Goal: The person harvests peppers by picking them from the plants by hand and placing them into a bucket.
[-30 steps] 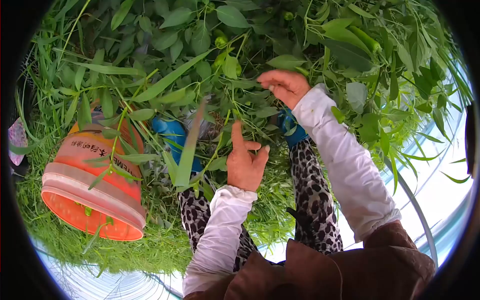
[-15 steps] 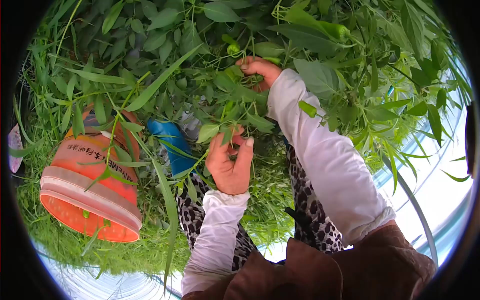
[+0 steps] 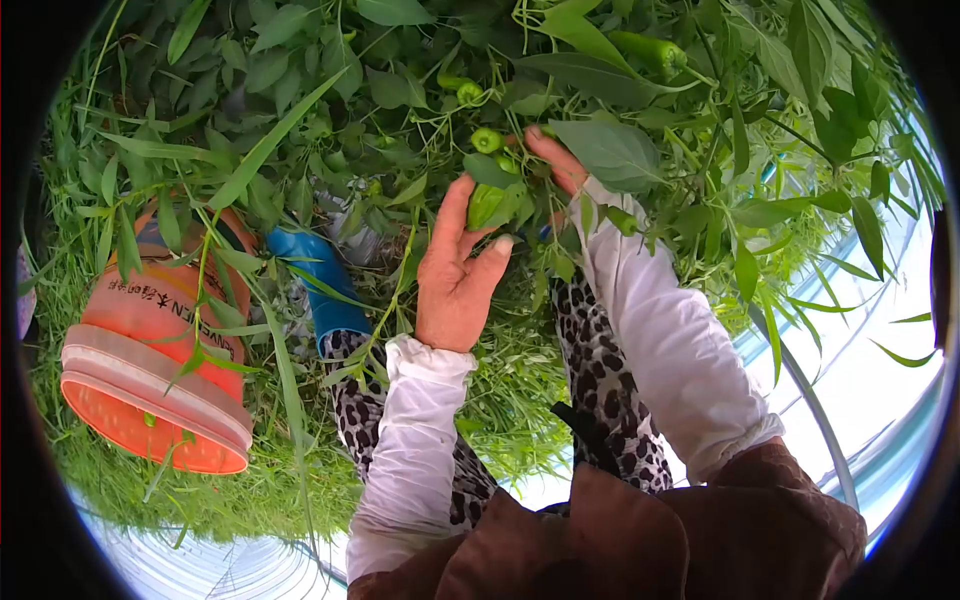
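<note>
My left hand [image 3: 455, 290] is raised into the pepper plant, its thumb and fingers apart. Just beyond its fingertips hangs a pale green pepper [image 3: 487, 207], partly covered by a leaf; whether the fingers touch it I cannot tell. My right hand [image 3: 558, 162] reaches in from the right with fingers stretched out, partly behind a broad leaf [image 3: 608, 155]. Close to its fingertips is a small round green pepper [image 3: 487, 140]. Another pepper [image 3: 468, 93] hangs higher up, and a longer one [image 3: 650, 50] shows at the upper right.
An orange bucket [image 3: 155, 345] lies tipped at the left among grass, with a few small green pieces inside. A blue boot [image 3: 318, 285] is beside the plants. Long grass blades [image 3: 285, 390] cross in front of the bucket. Whitish plastic sheeting [image 3: 830, 400] is at the right.
My left hand has risen slightly and its fingers have spread. My right hand has shifted right, its fingers straighter. Peppers between the hands show more clearly. The view has shifted a little.
</note>
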`<state>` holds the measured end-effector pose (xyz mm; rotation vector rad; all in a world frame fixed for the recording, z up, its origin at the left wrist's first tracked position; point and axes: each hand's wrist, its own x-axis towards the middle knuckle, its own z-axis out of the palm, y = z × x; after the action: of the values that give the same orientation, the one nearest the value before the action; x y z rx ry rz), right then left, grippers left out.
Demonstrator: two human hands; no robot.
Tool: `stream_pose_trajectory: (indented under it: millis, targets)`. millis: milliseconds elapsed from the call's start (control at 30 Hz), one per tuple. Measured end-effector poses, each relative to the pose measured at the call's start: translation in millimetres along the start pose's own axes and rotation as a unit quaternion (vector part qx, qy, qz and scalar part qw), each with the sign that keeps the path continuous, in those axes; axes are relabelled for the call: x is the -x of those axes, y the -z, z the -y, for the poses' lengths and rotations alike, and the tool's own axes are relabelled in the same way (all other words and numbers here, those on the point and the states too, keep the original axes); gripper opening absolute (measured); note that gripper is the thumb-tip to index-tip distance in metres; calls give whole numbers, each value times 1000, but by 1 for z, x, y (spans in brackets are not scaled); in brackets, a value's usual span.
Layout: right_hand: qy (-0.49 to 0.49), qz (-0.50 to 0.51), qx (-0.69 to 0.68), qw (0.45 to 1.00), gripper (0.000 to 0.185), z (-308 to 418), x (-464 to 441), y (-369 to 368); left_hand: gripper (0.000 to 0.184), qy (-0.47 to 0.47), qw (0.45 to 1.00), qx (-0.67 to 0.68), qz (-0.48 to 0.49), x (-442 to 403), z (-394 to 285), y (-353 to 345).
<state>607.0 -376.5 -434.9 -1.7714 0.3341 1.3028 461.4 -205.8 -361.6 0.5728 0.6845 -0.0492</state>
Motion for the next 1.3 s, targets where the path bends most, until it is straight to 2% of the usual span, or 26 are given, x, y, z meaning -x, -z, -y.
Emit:
stream_pose_trajectory:
  millis: [67,100,233,300,400,467,500,533,567,600,667,700,733,833,867,900,933,1000,1067,1133,1233,1267,1300]
  targets:
    - [24,-1,-36,999,32,-7,-3,-16,54,-36,998,6,-42,-4,14,1]
    - [41,-1,-69,997,32,-10,0,-22,44,-23,996,15,-88,-7,11,1]
    - [72,-11,-276,958,31,-13,30,-34,31,-37,988,-27,-149,-11,10,3]
    - [86,-20,-348,933,30,-11,52,-34,31,-21,990,-29,-137,-10,13,0]
    - [134,-65,-377,914,29,3,79,-39,30,4,992,-42,-116,-8,13,-10]
    - [203,-136,-354,903,11,15,83,-53,29,11,993,-53,-109,-8,12,-11]
    - [298,-191,-132,926,8,10,79,-55,29,11,993,-46,-108,-10,12,-9]
    - [307,-195,48,930,8,9,84,-51,28,12,994,-38,-106,-10,13,-7]
    - [316,-214,245,891,10,8,89,-47,28,13,993,-39,-107,-9,13,-7]
    - [333,-234,401,821,12,12,93,-46,28,5,991,-72,-116,-9,14,-6]
    - [370,-315,385,785,17,29,110,-65,29,-2,987,-105,-124,-9,15,-7]
    - [303,-270,367,837,17,56,129,-75,29,-26,982,-129,-136,-10,16,-9]
    - [302,-269,368,837,17,70,134,-86,30,-49,976,-151,-148,-9,16,-9]
    - [420,-219,394,787,16,109,150,-114,29,-68,966,-204,-143,-7,11,-7]
    - [294,-132,386,864,22,128,163,-121,29,-72,965,-206,-146,-7,11,-5]
    - [229,-83,375,894,26,128,162,-125,28,-27,972,-175,-152,-7,14,-2]
    - [160,-39,366,916,29,128,161,-128,28,-43,969,-189,-154,-7,16,-2]
    - [215,-228,294,903,13,89,123,-125,28,-59,964,-203,-158,-5,17,-5]
    - [226,-226,252,913,16,65,93,-107,28,-35,965,-197,-170,-4,14,-9]
    - [161,-219,253,928,16,68,73,-104,27,-59,958,-222,-170,-3,23,-6]
    - [58,-208,256,942,19,69,56,-103,27,-82,962,-188,-180,-3,32,-6]
    - [59,-207,257,942,19,67,53,-99,27,-83,962,-187,-181,-3,32,-6]
    - [44,-171,188,966,23,62,50,-90,26,-79,964,-188,-172,-4,30,-6]
